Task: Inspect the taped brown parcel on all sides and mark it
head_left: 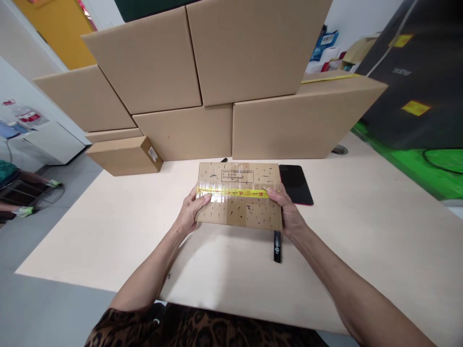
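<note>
Between my two hands is a small cardboard box [238, 212], raised over the table with its broad face toward me. Clear tape and a yellow strip with red marks run across that face, and a printed label sits near its top edge. My left hand [191, 209] grips the left end, thumb on the front. At the right end my right hand [287, 207] holds on the same way; the fingers behind the box are hidden. A black marker-like tool [277, 248] lies below the box's right corner. Behind my right hand rests a dark phone [297, 184].
Large cardboard boxes [253, 53] are stacked along the back of the pale table [94, 231]. A flatter carton [125, 156] with a label stands at the back left. A dark printed case [415, 77] is at the right on green material [427, 168]. Part of another person shows at the far left.
</note>
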Tool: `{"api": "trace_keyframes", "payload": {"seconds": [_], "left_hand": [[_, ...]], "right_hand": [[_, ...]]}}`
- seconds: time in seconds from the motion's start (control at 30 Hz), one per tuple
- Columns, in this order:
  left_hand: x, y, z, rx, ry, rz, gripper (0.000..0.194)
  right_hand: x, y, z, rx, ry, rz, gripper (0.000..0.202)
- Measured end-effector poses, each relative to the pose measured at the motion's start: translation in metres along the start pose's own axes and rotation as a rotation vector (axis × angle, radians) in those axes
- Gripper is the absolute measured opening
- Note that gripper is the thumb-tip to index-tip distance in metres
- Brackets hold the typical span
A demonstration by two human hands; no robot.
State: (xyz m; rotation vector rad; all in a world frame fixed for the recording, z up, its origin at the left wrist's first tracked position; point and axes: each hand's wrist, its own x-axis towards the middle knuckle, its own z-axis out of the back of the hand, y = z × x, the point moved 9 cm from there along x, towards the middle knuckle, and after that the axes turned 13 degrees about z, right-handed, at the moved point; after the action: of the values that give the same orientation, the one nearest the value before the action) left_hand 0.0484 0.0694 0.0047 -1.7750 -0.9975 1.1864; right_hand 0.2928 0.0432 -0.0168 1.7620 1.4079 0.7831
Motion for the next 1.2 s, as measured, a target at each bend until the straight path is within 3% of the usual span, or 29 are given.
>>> {"api": "trace_keyframes", "payload": {"seconds": [0.2,0.33,0.5,0.57,0.7,0.83,1.0,1.1,1.2], "left_hand": [[0.0,-0.003,0.0,0.003,-0.023,0.008,0.08],[0.002,0.0,-0.003,-0.005,0.07,-0.015,0.083],[-0.003,0.002,-0.006,0.071,0.203,-0.153,0.109],[-0.004,0.002,-0.007,0.138,0.222,-0.207,0.113],[-0.002,-0.002,-0.002,0.191,0.116,-0.31,0.112],[0.001,-0.005,0.009,0.157,-0.001,-0.377,0.107],[0.01,-0.001,0.023,0.06,-0.13,-0.28,0.086],[0.016,0.005,0.028,-0.021,-0.18,-0.167,0.09],[0.018,0.003,0.033,-0.05,-0.22,-0.142,0.092]], "right_hand": [[-0.002,0.004,-0.001,-0.009,-0.009,0.051,0.058],[-0.002,0.009,-0.001,-0.035,-0.036,0.085,0.059],[0.0,0.006,0.012,-0.048,-0.188,-0.066,0.055],[0.0,0.003,0.013,-0.057,-0.185,-0.137,0.054],[0.0,0.001,0.007,-0.071,-0.103,-0.164,0.06],[-0.001,0.003,0.001,-0.077,-0.041,-0.083,0.064],[0.001,0.012,-0.004,-0.08,-0.031,0.088,0.069],[0.001,0.018,-0.005,-0.116,-0.008,0.211,0.069],[0.001,0.019,0.0,-0.168,0.026,0.257,0.084]]}}
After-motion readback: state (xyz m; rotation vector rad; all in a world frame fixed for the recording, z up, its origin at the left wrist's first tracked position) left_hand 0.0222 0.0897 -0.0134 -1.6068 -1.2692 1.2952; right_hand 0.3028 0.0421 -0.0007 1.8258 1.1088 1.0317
